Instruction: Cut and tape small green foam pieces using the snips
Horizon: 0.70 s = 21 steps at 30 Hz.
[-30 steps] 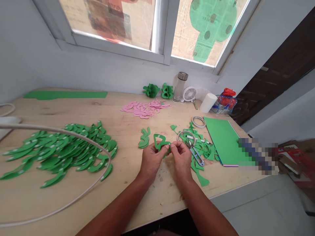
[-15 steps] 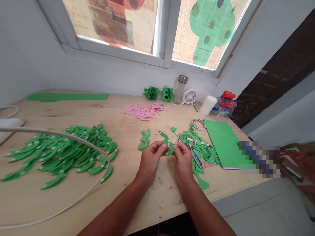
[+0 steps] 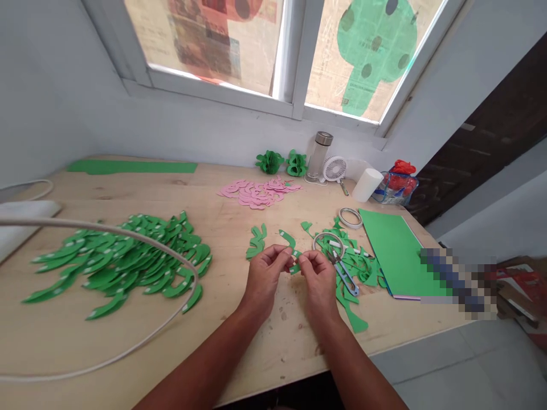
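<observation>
Over the front middle of the table, my left hand (image 3: 265,274) pinches a curly green paper cutout (image 3: 287,237) with small white patches on it. My right hand (image 3: 318,277) pinches the same cutout from its right side, fingertips close to the left ones. Part of the cutout is hidden behind the fingers. Just beyond my left hand lies a small wavy green paper piece (image 3: 256,242). Beside my right hand are green paper scraps (image 3: 356,312), a tape roll (image 3: 315,244) and a blue-handled cutting tool (image 3: 347,277).
A big heap of green cutouts (image 3: 141,259) lies left, with a white cable (image 3: 128,232) arching across it. Pink cutouts (image 3: 252,193) lie farther back. Green sheets (image 3: 393,250) and another tape roll (image 3: 350,226) are right. A glass bottle (image 3: 317,159) and fan (image 3: 334,169) stand by the wall.
The cutout has turned between my fingers, and its round lower part now shows less. My fingertips are closer together. The view has shifted slightly left.
</observation>
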Motion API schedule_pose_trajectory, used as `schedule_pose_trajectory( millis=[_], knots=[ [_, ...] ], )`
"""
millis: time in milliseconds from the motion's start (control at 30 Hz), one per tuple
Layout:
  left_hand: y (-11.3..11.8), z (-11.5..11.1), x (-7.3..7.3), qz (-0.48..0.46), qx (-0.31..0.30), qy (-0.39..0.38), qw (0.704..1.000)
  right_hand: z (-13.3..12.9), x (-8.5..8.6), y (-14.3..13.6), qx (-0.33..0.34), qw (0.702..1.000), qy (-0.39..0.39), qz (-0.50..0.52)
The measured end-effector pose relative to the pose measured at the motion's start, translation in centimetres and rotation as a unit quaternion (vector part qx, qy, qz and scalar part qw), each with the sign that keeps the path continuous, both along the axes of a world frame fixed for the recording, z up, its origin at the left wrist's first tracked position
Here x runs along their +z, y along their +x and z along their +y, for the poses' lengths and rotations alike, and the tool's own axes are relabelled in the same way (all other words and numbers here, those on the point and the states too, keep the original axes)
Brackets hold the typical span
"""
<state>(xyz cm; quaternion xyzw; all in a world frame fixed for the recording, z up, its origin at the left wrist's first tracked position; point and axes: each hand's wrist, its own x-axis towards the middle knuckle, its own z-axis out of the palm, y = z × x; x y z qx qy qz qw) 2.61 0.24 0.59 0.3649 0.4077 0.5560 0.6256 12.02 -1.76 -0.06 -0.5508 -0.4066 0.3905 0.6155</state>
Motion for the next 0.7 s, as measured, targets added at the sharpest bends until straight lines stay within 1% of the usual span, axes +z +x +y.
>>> schedule_pose_trajectory(
  millis=[200, 500, 600, 700],
  knots=[
    [-0.1, 0.2, 0.2, -0.011, 0.009, 0.000, 1.000, -0.2, 0.0, 0.1, 0.030, 0.999, 0.000, -0.033],
    [-0.9, 0.8, 1.8, 0.006, -0.008, -0.011, 1.000, -0.5, -0.1, -0.3, 0.047, 0.996, 0.012, -0.071],
    [-1.8, 1.1, 2.5, 0.040, -0.027, 0.005, 0.999, -0.7, -0.1, -0.4, 0.069, 0.994, 0.025, -0.079],
    [-4.1, 1.5, 3.3, 0.109, -0.033, 0.042, 0.993, -0.8, -0.1, -0.5, 0.080, 0.993, 0.032, -0.080]
  ],
)
